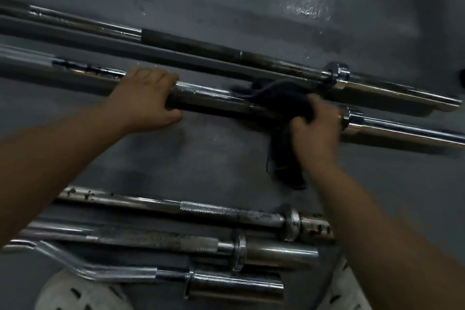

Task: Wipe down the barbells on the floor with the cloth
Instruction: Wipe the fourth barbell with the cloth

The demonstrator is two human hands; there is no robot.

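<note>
Fingers of the left hand curl over the shaft of the second barbell, thumb beneath, clamping it just beside its knurled stretch. The right hand grips a dark cloth bunched round the same shaft close to the collar, with a loose tail hanging toward the grey floor. That bar runs near the far barbell, and three shorter bars lie nearer the person. Steel this long is likely heavy, rigid and apt to roll, so the steadying grip belongs on the knurling, which bites, not on the slick chrome sleeve. The cloth looks limp and light; wrapped fully round the shaft it should wipe evenly, though the tail may drag.
</note>
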